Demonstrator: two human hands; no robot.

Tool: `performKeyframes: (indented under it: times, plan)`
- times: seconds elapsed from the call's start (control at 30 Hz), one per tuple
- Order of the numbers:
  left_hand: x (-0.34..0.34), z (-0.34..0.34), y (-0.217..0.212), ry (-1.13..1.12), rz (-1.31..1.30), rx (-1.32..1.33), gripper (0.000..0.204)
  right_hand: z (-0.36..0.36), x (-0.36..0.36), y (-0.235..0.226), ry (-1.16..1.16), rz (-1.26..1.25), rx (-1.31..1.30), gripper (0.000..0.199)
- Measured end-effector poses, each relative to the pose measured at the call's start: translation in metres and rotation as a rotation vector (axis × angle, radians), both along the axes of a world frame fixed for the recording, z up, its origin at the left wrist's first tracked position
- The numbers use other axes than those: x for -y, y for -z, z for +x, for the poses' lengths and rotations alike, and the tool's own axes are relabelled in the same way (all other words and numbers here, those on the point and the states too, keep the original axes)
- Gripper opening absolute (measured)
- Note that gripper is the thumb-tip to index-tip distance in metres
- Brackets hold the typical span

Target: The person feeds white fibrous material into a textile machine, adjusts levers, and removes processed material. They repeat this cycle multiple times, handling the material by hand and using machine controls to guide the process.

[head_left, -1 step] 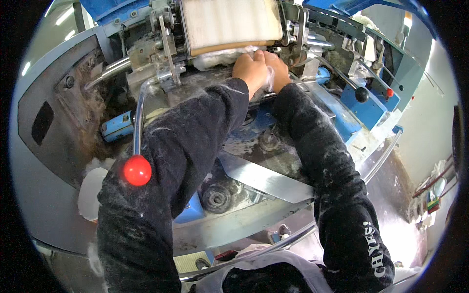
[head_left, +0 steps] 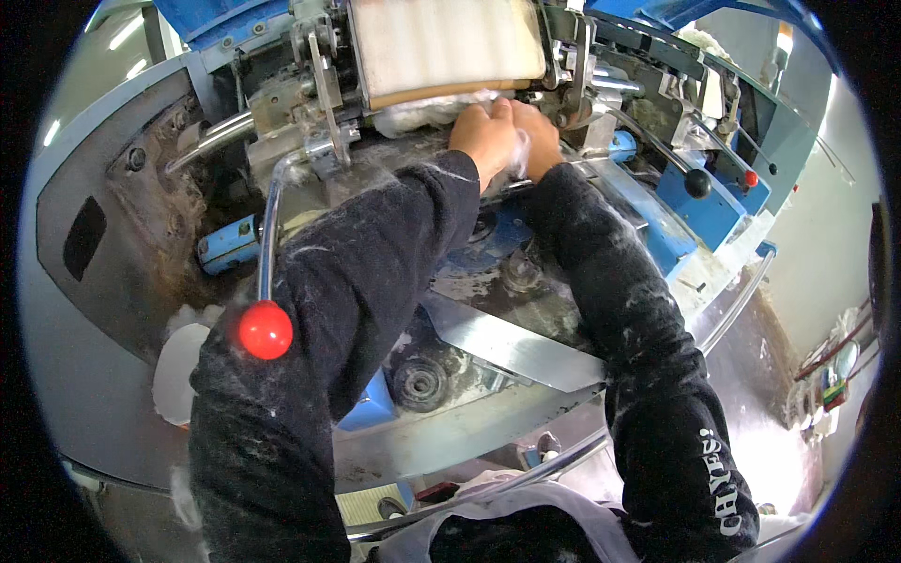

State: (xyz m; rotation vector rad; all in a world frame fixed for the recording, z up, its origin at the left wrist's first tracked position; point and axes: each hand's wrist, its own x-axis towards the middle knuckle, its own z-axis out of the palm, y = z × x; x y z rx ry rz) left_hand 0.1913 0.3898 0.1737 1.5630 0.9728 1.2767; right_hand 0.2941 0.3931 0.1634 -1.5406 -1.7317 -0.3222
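Note:
Both my hands meet at the lower edge of a cream-coloured pad or belt in a machine. My left hand is closed, knuckles up, beside a thick roll of fluffy white fibre that runs under the pad's brown edge. My right hand presses against it from the right, its fingers also curled in. A loose wisp of the same fibre hangs between the two hands. The fingertips are hidden behind the knuckles and the fluff. Lint clings to my dark sleeves.
A lever with a red ball knob rises over my left forearm. Levers with a black knob and a small red knob stand at right. A flat metal plate lies between my forearms, and a curved rail runs along the front.

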Motion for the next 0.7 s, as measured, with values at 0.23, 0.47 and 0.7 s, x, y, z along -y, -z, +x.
performKeyframes:
  times: [0.23,0.47,0.7]
  plan:
    - [0.006,0.006,-0.002,-0.063,0.099,-0.179,0.047,0.012,-0.004,0.005,-0.063,0.063,0.076,0.031]
    - [0.029,0.009,-0.004,-0.242,0.173,-0.124,0.047,0.025,-0.019,0.010,-0.316,0.099,0.123,0.028]
    - [0.008,0.008,0.006,-0.216,0.125,-0.059,0.050,0.006,-0.007,0.005,-0.202,0.098,0.046,0.025]
